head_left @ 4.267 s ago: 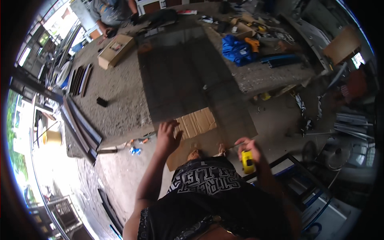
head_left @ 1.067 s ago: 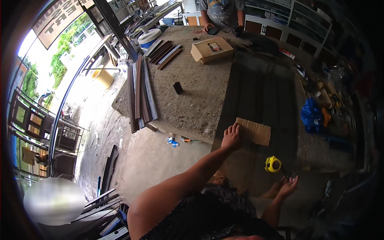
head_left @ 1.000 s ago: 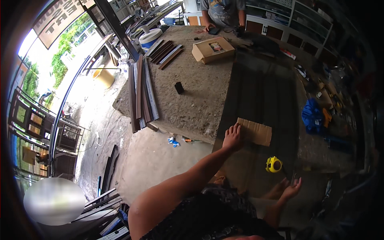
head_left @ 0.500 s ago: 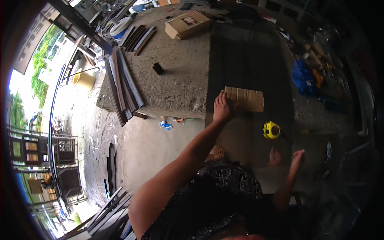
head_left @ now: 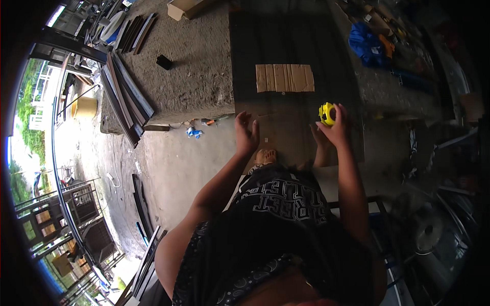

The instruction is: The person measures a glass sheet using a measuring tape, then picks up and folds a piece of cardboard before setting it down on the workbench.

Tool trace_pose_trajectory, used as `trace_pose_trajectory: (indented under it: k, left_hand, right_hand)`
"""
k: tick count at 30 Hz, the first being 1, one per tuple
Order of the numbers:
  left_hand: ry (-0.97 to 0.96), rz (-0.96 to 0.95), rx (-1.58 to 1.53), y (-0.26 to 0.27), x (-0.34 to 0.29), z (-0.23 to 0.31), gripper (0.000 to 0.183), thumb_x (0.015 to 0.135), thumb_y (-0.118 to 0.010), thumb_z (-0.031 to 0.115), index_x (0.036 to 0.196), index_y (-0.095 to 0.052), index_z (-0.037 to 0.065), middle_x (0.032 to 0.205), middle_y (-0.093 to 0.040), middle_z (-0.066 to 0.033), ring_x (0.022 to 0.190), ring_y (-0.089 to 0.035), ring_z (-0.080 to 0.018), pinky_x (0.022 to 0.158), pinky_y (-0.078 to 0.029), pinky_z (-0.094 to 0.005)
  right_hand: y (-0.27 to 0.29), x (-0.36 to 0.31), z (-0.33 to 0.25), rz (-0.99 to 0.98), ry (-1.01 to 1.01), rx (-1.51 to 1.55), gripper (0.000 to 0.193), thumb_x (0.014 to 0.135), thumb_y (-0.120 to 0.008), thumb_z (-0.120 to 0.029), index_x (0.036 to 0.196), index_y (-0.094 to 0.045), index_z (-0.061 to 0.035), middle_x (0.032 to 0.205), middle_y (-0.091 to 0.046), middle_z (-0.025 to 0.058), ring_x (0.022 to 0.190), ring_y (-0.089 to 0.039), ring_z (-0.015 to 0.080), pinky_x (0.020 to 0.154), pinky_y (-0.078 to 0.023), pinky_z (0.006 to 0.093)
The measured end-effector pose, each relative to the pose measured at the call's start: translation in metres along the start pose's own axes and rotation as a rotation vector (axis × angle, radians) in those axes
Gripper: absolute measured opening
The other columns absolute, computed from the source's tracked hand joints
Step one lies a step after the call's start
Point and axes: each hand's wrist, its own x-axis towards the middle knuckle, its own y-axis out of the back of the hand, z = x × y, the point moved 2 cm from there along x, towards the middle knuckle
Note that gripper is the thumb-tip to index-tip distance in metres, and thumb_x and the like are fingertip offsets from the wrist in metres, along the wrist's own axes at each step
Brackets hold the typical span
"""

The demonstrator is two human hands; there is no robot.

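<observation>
My right hand (head_left: pixel 336 126) has its thumb and fingers around a yellow and black tape measure (head_left: pixel 326 113) on a dark, glossy panel (head_left: pixel 286 38). The panel mirrors part of my right arm. My left hand (head_left: pixel 247 133) is by the panel's left near edge, fingers apart and holding nothing. Beyond both hands, a ribbed rectangular piece of brown cardboard (head_left: pixel 285 78) lies flat on the panel.
A rough concrete slab (head_left: pixel 196 81) on the left carries a small black block (head_left: pixel 164 62), metal strips (head_left: pixel 122 94) and an open cardboard box (head_left: pixel 190 7). To the right lies a blue bundle (head_left: pixel 365 46) near scattered tools. My foot (head_left: pixel 266 156) is below the panel edge.
My left hand has let go of the cardboard and come back toward me. My right hand has reached forward and closed on the tape measure. The whole view has shifted.
</observation>
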Motion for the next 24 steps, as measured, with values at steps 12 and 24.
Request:
trace_pose_trajectory:
  k: [12, 24]
  left_hand:
    - [0.187, -0.459, 0.031, 0.021, -0.032, 0.066, 0.026, 0.099, -0.056, 0.025, 0.097, -0.056, -0.001, 0.082, -0.062, -0.0114, 0.074, -0.06, -0.0167, 0.068, -0.048, -0.0315]
    - [0.18, -1.174, -0.026, -0.027, -0.056, 0.08, 0.03, 0.093, -0.063, 0.026, 0.103, -0.06, -0.002, 0.094, -0.065, -0.0113, 0.084, -0.063, -0.0177, 0.074, -0.05, -0.0328]
  right_hand:
    - [-0.036, -0.044, -0.019, -0.385, -0.4, 0.702, 0.033, 0.095, -0.054, -0.028, 0.116, -0.051, -0.0032, 0.111, -0.06, 0.0092, 0.097, -0.059, 0.0163, 0.082, -0.048, 0.0305]
    - [-0.009, -0.12, -0.081, -0.96, -0.595, 0.92, 0.038, 0.093, -0.059, -0.03, 0.118, -0.054, -0.0017, 0.095, -0.062, 0.0067, 0.087, -0.058, 0.0137, 0.079, -0.046, 0.0296]
